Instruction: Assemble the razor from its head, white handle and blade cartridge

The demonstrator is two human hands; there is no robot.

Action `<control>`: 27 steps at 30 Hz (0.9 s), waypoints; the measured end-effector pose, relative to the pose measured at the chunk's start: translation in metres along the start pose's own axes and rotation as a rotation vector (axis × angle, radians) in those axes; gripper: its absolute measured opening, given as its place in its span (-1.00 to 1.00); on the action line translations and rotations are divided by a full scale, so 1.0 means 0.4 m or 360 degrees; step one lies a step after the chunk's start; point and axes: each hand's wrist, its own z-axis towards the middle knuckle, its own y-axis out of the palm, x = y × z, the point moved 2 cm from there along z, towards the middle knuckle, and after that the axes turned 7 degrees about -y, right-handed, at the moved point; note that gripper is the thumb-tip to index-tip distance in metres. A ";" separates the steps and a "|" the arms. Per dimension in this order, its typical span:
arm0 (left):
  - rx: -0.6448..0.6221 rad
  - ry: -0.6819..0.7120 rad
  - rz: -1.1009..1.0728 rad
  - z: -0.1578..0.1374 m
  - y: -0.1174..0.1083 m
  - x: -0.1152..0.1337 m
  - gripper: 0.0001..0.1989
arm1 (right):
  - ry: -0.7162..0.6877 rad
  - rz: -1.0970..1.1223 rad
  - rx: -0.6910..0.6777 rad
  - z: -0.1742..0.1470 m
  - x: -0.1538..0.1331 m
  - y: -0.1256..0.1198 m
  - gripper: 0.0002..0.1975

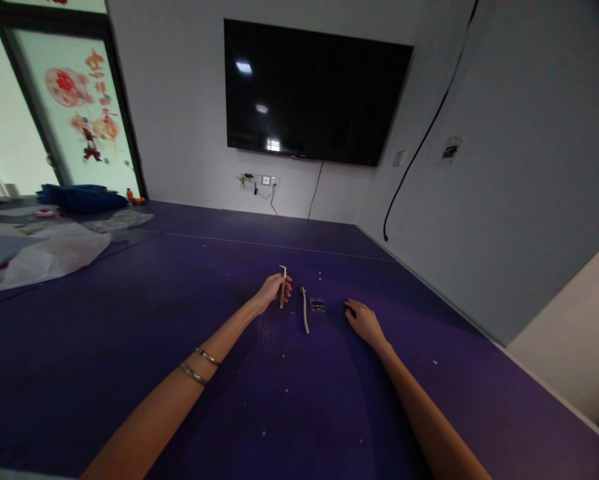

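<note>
Upright in my left hand (272, 291) is a slim metal tool (282, 288) with a bent tip, which looks like a pair of angled tweezers. The fingers are closed around it, just above the purple surface. To the right of that hand lies a thin, slightly curved pale stick (305, 312) with a darker upper end. Beside the stick is a small flat square piece (318, 305), dark with clear edges; its kind is too small to make out. My right hand (363, 319) rests palm down to the right of the square, fingers loosely bent and holding nothing.
The broad purple surface (219, 387) carries scattered white specks. At the far left lie crumpled clear plastic sheeting (64, 253) and a dark blue cloth (82, 198). A black cable (424, 140) hangs along the right wall. A television (314, 93) is mounted ahead.
</note>
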 end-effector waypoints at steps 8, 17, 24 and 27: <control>0.0016 0.0160 0.0261 -0.027 0.027 0.032 -0.90 | -0.0023 0.0003 -0.0009 -0.001 -0.003 -0.005 -0.61; 0.0036 0.0137 0.0290 -0.016 0.033 0.031 -0.86 | -0.0024 0.0068 0.0021 -0.001 0.007 0.004 -0.62; -0.0031 0.0129 0.0253 -0.013 0.026 0.037 -0.85 | -0.0060 0.0323 0.0480 0.010 -0.011 -0.050 -0.66; -0.0072 0.0129 0.0256 -0.009 0.027 0.034 -0.83 | 0.0104 0.0308 0.0367 0.023 -0.081 -0.076 -0.68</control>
